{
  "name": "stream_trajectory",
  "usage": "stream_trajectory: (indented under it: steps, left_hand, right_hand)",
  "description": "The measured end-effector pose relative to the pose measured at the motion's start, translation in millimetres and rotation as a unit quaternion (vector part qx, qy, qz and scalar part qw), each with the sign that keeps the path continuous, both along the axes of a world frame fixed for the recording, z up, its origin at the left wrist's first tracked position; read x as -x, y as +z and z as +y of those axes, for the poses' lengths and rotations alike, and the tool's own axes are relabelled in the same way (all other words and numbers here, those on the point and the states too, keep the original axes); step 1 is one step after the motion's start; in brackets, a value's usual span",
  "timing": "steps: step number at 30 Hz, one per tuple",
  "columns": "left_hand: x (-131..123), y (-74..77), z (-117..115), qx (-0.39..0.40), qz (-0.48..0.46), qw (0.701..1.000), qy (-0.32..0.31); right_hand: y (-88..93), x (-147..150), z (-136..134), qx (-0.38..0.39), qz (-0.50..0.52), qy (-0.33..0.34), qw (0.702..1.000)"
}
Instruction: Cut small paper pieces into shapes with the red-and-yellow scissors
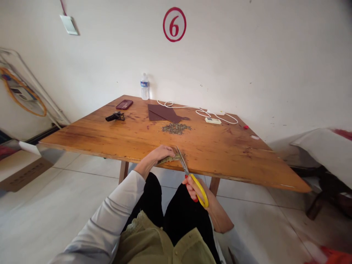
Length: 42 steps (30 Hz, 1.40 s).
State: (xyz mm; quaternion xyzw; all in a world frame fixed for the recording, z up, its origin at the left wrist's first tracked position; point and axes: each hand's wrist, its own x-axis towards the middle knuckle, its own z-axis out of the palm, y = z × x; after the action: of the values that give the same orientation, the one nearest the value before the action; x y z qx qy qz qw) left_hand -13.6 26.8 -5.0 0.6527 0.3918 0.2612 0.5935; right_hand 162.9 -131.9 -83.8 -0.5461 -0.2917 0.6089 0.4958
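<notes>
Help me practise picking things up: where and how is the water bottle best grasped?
Probably the bottle is best gripped around its blue label, from the front: it stands upright, with the wall close behind and its near side unobstructed.

Glossy wooden table (228, 150) — metal-bladed, plastic-handled scissors (187, 171)
</notes>
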Motion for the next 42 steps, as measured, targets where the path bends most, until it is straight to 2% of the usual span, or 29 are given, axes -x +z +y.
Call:
stream_trajectory:
  steps: [5,12,17,23,27,32,42]
  left_hand:
    - [-5,-2.8,-1,0.006,-0.028,0.999,0.042]
    - [-15,-11.5,-24,0.016,-0.069,0.983,0.172]
    - [-23,-13.8,-39,0.031,-0.13,0.969,0.208]
    - [-31,-26.0,-49,0.092,-0.188,0.949,0.237]
    - [-31,-27.9,-56,0.117,-0.206,0.939,0.249]
    - [-31,-28.4,-59,0.113,-0.202,0.938,0.259]
    - [-29,-30.4,-57,0.107,-0.202,0.945,0.233]
  right_hand:
    - [3.0,0,7,0.023,-0.018,0.013,0.999]
    - [3.1,31,9,-0.033,0.052,-0.027,0.998]
    - [1.3,47,13,-0.07,0.063,-0.048,0.994]
    - [-10.2,52,9,-0.081,0.019,-0.079,0.993]
    - [-12.8,54,6,-0.079,-0.003,-0.079,0.994]
    - [-11.0,52,5,-0.084,-0.038,-0.078,0.993]
    - [-10.1,49,4,-0.072,-0.043,-0.072,0.994]
